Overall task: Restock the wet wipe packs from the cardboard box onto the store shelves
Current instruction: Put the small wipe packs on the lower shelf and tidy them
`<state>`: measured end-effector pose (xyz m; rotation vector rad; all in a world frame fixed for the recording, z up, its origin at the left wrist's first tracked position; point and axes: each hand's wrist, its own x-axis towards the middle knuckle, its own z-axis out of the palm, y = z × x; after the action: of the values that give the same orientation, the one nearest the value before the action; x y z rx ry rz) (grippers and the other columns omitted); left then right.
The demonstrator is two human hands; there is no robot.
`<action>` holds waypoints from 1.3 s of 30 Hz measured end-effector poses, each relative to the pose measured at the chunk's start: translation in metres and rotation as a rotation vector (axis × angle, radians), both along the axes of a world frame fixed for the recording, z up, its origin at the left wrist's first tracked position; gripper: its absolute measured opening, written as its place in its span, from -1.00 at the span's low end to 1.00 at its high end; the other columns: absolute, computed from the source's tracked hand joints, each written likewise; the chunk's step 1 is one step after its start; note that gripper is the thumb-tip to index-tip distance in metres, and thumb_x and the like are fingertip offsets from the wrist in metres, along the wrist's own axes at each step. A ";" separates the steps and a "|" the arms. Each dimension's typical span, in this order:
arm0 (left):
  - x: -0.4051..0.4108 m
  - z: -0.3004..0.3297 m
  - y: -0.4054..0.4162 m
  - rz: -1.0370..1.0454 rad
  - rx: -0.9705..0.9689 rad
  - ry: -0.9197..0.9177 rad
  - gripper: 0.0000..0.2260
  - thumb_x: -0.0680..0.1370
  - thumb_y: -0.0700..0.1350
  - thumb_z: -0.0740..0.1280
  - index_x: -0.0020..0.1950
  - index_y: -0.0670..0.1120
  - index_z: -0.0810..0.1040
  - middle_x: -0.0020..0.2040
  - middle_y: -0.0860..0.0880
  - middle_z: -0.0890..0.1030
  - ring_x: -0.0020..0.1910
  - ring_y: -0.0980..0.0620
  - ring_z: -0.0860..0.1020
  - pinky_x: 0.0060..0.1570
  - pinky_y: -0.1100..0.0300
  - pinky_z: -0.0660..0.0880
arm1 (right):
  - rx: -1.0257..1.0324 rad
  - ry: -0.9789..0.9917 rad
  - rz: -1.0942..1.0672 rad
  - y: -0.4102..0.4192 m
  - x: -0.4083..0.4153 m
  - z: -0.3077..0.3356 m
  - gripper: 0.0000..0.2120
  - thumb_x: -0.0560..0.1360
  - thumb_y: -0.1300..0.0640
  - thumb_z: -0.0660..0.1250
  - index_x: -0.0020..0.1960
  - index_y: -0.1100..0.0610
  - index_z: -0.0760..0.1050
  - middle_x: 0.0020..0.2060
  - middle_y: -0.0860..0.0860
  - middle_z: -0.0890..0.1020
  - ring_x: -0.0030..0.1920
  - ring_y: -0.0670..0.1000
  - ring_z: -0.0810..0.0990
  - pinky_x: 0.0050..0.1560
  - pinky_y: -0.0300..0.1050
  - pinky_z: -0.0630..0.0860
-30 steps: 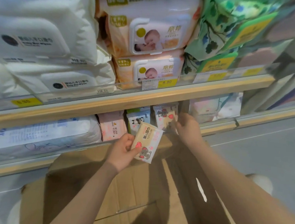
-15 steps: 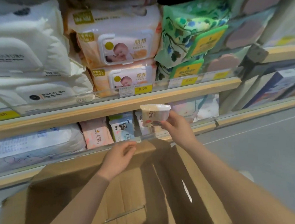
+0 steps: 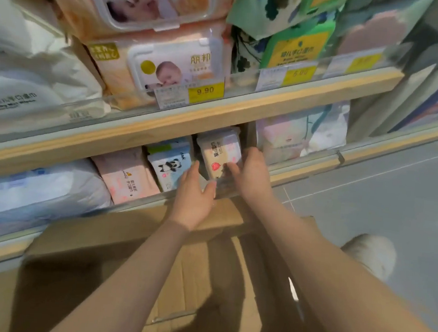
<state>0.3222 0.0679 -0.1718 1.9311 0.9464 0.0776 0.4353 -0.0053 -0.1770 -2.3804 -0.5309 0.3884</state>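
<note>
The right hand [image 3: 251,175] has carried the cream wet wipe pack [image 3: 220,153] into the lower shelf [image 3: 315,166], fingers closed on its right edge; half a second ago it was held in the air. The left hand [image 3: 193,198], fingers apart, steadies the pack's left side. One more pack is nearly stocked. Soft glossy film pouches beside it, matte cardboard box [image 3: 134,227] below, its bare floor showing
</note>
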 end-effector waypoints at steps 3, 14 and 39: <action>0.030 -0.011 0.001 0.047 -0.016 -0.020 -0.53 0.62 -0.07 0.16 0.51 -0.08 0.15 0.44 -0.08 0.34 0.40 -0.07 0.33 0.38 -0.05 0.29 | -0.040 0.026 0.017 0.000 0.002 -0.010 -0.58 0.53 0.00 0.31 0.26 0.22 0.33 0.10 0.16 0.55 0.11 0.16 0.53 0.10 0.06 0.49; 0.069 -0.024 0.020 0.170 -0.028 -0.043 -0.71 0.57 -0.18 0.21 0.30 -0.07 0.38 0.20 -0.06 0.55 0.16 -0.11 0.51 0.22 -0.06 0.44 | -0.122 0.193 0.132 0.020 0.034 -0.018 -0.68 0.56 0.17 0.14 0.31 0.06 0.34 0.18 0.08 0.53 0.22 0.14 0.47 0.29 0.21 0.34; 0.073 -0.027 0.029 0.111 -0.010 -0.075 -0.84 0.61 -0.06 0.17 0.10 -0.13 0.41 -0.14 -0.03 0.51 -0.17 -0.01 0.49 -0.10 0.13 0.40 | 0.075 0.229 0.175 0.023 0.033 0.001 -0.62 0.60 0.26 0.09 0.40 0.30 0.21 0.01 0.09 0.44 0.09 0.11 0.47 -0.25 -0.29 0.26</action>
<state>0.3947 0.0968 -0.1992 1.8528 1.0013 0.2083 0.4683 0.0178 -0.1762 -2.1880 -0.6365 0.6969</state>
